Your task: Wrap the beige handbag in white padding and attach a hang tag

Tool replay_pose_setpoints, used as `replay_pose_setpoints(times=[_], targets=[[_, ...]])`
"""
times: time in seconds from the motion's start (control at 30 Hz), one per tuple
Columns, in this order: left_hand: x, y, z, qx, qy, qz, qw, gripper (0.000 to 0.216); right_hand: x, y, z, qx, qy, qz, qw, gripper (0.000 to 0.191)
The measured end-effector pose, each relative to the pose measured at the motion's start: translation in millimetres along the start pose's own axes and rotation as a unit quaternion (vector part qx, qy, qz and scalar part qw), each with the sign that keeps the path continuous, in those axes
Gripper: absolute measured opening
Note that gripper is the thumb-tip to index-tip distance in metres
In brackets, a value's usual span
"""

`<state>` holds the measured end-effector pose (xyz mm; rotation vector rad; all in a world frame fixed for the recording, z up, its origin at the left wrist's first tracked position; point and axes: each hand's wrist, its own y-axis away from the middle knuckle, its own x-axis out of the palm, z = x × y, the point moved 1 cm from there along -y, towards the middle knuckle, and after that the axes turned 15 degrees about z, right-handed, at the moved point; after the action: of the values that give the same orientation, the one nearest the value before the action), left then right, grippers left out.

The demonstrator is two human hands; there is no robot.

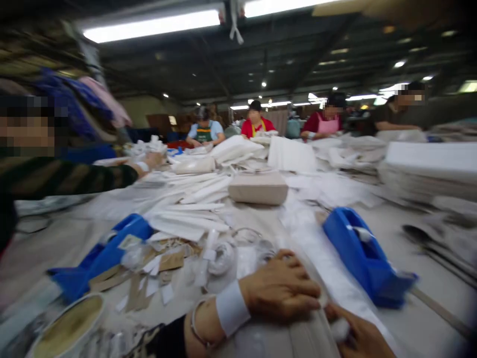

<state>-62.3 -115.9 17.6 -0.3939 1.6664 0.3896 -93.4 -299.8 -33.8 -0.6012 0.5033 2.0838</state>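
A long white folded strip of soft plastic-like material (328, 273) lies flat on the table, running from twelve o'clock down to five o'clock

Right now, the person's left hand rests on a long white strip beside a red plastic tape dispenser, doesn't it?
Not quite: in the head view the tape dispenser is blue plastic, not red. The left hand does rest on the long white strip beside it.

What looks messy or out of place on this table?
Torn brown paper scraps and white slips lie strewn beside the left blue tape dispenser, unlike the stacked white sheets farther back. Nothing looks spilled or broken.
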Motion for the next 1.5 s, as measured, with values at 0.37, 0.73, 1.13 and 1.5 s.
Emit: replay_pose_setpoints(times=[0.37, 0.73, 1.13, 1.5], targets=[[-19, -6, -8, -0.004, 0.121, 0.045, 0.992, 0.016, -9, 43, 4, 0.023, -0.319, -0.072, 0.945, 0.016], [-15, -13, -7, -0.018, 0.101, 0.064, 0.993, 0.02, -24, 0, 15, 0.04, -0.23, 0.073, 0.97, 0.009], [-14, -14, -8, -0.016, 0.064, 0.079, 0.995, 0.023, -16, 32, 6, 0.042, -0.279, -0.017, 0.959, 0.007], [-12, -14, -3, 0.014, 0.089, 0.066, 0.994, 0.026, -10, 6, 18, 0.031, -0.367, -0.026, 0.929, 0.008]])
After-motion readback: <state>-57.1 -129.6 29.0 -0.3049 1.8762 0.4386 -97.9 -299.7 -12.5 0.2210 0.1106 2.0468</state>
